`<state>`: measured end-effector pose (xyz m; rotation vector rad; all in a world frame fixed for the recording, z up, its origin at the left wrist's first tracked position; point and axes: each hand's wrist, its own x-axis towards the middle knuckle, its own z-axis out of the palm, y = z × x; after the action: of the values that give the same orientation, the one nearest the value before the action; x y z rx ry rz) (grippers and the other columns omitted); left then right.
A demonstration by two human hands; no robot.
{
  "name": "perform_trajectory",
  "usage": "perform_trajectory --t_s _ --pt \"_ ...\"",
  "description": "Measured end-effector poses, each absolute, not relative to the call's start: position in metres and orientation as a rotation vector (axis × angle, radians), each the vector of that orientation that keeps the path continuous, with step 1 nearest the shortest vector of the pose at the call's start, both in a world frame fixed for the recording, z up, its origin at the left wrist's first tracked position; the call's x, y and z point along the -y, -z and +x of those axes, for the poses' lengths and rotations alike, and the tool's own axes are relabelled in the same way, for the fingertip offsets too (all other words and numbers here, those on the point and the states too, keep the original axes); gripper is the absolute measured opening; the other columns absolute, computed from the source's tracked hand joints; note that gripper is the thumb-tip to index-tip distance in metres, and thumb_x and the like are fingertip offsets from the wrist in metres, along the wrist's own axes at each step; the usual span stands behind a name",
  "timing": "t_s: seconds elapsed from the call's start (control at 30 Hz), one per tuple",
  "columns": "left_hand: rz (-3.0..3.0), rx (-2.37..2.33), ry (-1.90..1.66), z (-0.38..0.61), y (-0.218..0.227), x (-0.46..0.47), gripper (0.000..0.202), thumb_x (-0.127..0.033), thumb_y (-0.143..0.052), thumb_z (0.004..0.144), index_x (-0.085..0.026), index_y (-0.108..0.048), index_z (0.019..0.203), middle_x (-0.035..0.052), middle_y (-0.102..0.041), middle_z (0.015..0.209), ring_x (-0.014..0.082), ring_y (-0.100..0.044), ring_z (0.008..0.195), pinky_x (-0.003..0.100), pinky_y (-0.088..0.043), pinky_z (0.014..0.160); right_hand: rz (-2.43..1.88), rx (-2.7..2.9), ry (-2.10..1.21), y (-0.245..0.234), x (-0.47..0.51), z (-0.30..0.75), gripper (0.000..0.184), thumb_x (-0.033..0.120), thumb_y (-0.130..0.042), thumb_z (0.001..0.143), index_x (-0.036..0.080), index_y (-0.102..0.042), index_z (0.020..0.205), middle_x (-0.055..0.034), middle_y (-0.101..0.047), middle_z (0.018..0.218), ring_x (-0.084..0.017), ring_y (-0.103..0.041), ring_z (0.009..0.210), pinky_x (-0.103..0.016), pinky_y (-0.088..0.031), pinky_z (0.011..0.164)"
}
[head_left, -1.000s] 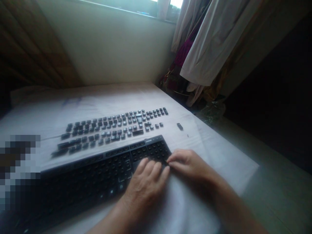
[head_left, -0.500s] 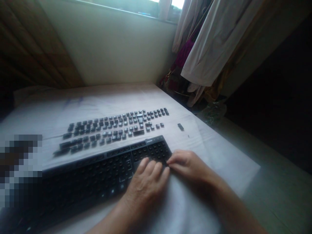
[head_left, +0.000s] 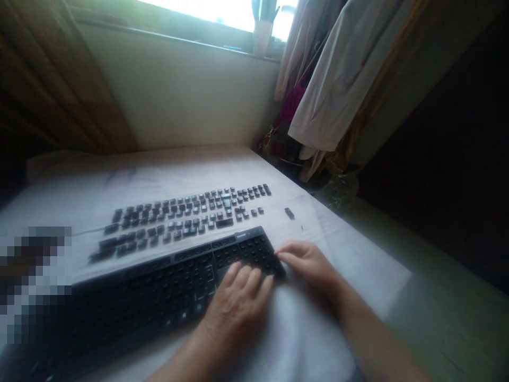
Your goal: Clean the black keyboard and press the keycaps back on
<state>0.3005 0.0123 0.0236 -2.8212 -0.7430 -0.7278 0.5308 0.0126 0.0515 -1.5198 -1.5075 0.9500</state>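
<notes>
A black keyboard (head_left: 151, 292) with its keycaps off lies at a slant across the front of the sheet-covered surface. My left hand (head_left: 240, 297) rests on its right part, fingers stretched over the lower keys area and slightly apart. At the keyboard's right edge, my right hand (head_left: 308, 265) has thumb and forefinger pressed together; whatever is between the tips is too small to make out. Behind the keyboard, loose black keycaps (head_left: 186, 209) are laid out in rows. One longer keycap (head_left: 289, 213) lies apart on the right, with a tiny dark bit (head_left: 301, 227) near it.
A pale sheet (head_left: 342, 239) covers the surface, whose right edge drops to the floor (head_left: 437, 297). Clothes (head_left: 330, 90) hang at the back right beside a window (head_left: 214, 21). A brown curtain (head_left: 47, 79) hangs at the left. One patch at far left is pixelated.
My right hand has shifted slightly up along the keyboard's right edge, uncovering its corner. My left hand stays on the keyboard. The view has tilted up a little.
</notes>
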Motion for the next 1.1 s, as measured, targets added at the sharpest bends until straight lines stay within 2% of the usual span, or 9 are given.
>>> perform_trajectory --t_s 0.1,0.27,0.4,0.63,0.77,0.97,1.1 --pt "-2.843 0.747 0.718 0.3 -0.022 -0.012 0.03 -0.024 -0.053 0.099 -0.022 -0.058 0.128 0.0051 -0.063 0.112 0.0221 -0.055 0.106 0.043 -0.037 0.11 -1.571 1.451 -0.871 -0.047 -0.017 0.531 0.032 0.045 -0.064 0.081 0.017 -0.077 0.085 -0.0085 -0.079 0.086 -0.024 -0.072 0.081 -0.036 -0.058 0.078" --pt "-2.848 0.75 0.709 0.3 -0.022 -0.012 0.031 -0.022 -0.054 0.098 -0.023 -0.056 0.129 0.0057 -0.063 0.112 0.0214 -0.056 0.106 0.041 -0.04 0.107 -1.616 1.439 -0.771 -0.043 -0.019 0.524 0.027 0.039 -0.063 0.081 0.018 -0.078 0.086 -0.0086 -0.079 0.091 -0.027 -0.073 0.088 -0.04 -0.057 0.085" --pt "-2.823 0.754 0.734 0.299 -0.018 -0.012 0.033 -0.023 -0.056 0.096 -0.023 -0.055 0.129 0.0054 -0.063 0.111 0.0218 -0.057 0.105 0.04 -0.044 0.104 -1.602 1.475 -0.741 -0.044 -0.017 0.519 0.03 0.042 -0.06 0.084 0.019 -0.079 0.087 -0.0091 -0.08 0.09 -0.027 -0.074 0.086 -0.041 -0.058 0.085" --pt "-2.751 0.705 0.825 0.304 -0.004 -0.017 0.025 -0.021 -0.054 0.095 -0.02 -0.057 0.12 0.0071 -0.063 0.103 0.0209 -0.06 0.092 0.033 -0.054 0.085 -1.575 1.498 -0.687 -0.029 -0.02 0.521 0.041 0.054 -0.058 0.084 0.02 -0.08 0.08 -0.0097 -0.079 0.08 -0.028 -0.074 0.075 -0.037 -0.059 0.068" --pt "-2.737 0.682 0.853 0.305 -0.003 -0.017 0.026 -0.022 -0.055 0.095 -0.019 -0.056 0.12 0.0074 -0.063 0.102 0.0204 -0.06 0.091 0.031 -0.055 0.084 -1.587 1.504 -0.695 -0.021 -0.02 0.523 0.043 0.055 -0.056 0.084 0.019 -0.079 0.078 -0.0088 -0.078 0.074 -0.026 -0.072 0.069 -0.034 -0.057 0.061" --pt "-2.711 0.619 0.871 0.298 -0.004 -0.02 0.027 -0.017 -0.053 0.094 -0.018 -0.056 0.121 0.0085 -0.063 0.106 0.0193 -0.06 0.094 0.029 -0.056 0.085 -1.622 1.576 -0.713 -0.036 -0.023 0.523 0.04 0.051 -0.055 0.083 0.019 -0.077 0.071 -0.0072 -0.077 0.073 -0.026 -0.072 0.07 -0.034 -0.057 0.065" --pt "-2.659 0.55 0.917 0.284 -0.005 -0.024 0.027 -0.015 -0.049 0.096 -0.018 -0.058 0.121 0.0087 -0.064 0.108 0.0197 -0.061 0.097 0.028 -0.057 0.084 -1.652 1.699 -0.748 -0.055 -0.031 0.53 0.024 0.037 -0.063 0.077 0.02 -0.077 0.066 -0.0032 -0.076 0.068 -0.023 -0.071 0.067 -0.031 -0.054 0.065"
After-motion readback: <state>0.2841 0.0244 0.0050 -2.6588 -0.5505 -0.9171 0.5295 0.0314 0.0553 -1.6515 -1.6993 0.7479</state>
